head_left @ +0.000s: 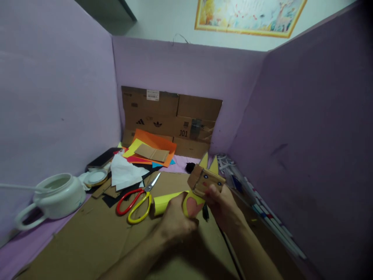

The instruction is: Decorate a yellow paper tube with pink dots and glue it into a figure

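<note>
My right hand (221, 200) grips a small cardboard head (208, 181) with two yellow pointed ears, dark eyes and a small red mark. Just left of it, my left hand (177, 219) is wrapped round a yellow paper piece bearing a pink heart (192, 206). The head's lower edge is close to the top of this yellow piece; whether they are joined cannot be made out. A yellow paper roll (163, 203) lies beside my left hand, partly hidden by it. Scissors (140, 200) with one red and one yellow handle lie slightly open to the left.
A white pot (60, 198) with a stick in it stands at far left, near a round lid (96, 177). Coloured paper (171, 149), white tissue (125, 171) and a phone (103, 158) lie behind. White rods (271, 221) line the right wall; flattened cardboard (163, 116) leans at the back.
</note>
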The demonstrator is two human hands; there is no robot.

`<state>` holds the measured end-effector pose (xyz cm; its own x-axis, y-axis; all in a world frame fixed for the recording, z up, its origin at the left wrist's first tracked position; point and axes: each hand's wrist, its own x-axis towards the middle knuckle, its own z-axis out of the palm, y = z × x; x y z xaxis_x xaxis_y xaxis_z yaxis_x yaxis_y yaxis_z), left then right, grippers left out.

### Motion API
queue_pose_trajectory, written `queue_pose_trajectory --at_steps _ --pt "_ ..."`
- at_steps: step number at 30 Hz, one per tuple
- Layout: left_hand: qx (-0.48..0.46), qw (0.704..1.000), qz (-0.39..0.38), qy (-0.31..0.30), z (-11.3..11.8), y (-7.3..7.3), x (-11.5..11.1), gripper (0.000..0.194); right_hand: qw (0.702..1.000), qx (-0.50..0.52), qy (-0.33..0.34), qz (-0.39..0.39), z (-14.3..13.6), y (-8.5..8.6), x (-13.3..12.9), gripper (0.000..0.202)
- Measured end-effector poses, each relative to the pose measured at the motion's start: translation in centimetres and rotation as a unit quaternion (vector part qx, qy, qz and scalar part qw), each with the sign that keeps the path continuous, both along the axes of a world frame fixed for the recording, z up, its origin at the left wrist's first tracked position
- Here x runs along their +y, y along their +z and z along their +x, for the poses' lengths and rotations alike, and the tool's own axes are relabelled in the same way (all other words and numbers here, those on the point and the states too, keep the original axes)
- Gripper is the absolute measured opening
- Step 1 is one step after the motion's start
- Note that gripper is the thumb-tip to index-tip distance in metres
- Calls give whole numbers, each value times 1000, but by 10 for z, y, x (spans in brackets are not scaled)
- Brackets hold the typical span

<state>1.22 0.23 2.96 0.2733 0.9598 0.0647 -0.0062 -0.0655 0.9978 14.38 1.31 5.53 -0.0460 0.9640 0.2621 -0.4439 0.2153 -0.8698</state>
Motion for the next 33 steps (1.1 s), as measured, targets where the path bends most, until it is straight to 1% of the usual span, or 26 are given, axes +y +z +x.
queue_pose_trajectory --at_steps 2,6,10,13,17,19,20,22,24,26,28,30,31,33 --pt "1 1000 14 -11 2 0 -1 42 1000 -2 13 -5 -1 1 0 52" --pt "-18 999 28 -26 2 1 -2 41 999 -33 23 24 -2 3 0 48" --pt "-35 998 40 -39 -1 2 -2 42 997 -75 27 25 -3 5 -1 47" --pt "-43 997 45 -48 -3 2 -1 43 995 -90 27 24 -2 3 -1 46" --pt "-73 994 54 -59 -2 0 1 44 992 -124 1 24 -1 -1 0 44" --pt "-85 994 29 -55 -1 0 2 39 991 -128 -15 28 -1 -1 0 50" --pt "-91 995 8 -50 0 1 3 35 993 -116 -10 32 -2 -1 0 56" --pt "-117 992 -26 -49 1 4 4 30 995 -88 30 43 -4 0 -1 66" --pt "-145 987 -11 -64 1 8 4 32 991 -94 90 40 -7 -1 -2 66" --pt "-146 987 28 -66 0 11 4 32 982 -143 124 25 -10 -5 -3 57" --pt "-122 990 49 -48 -1 12 4 31 976 -188 103 16 -13 -10 -3 47" --pt "-105 993 49 -34 -4 10 5 33 976 -209 55 10 -14 -15 -2 37" --pt "-102 993 44 -37 -5 8 6 36 977 -209 33 4 -14 -16 -2 33" --pt "-101 993 33 -51 -8 2 7 39 981 -194 15 -9 -14 -14 -3 30"
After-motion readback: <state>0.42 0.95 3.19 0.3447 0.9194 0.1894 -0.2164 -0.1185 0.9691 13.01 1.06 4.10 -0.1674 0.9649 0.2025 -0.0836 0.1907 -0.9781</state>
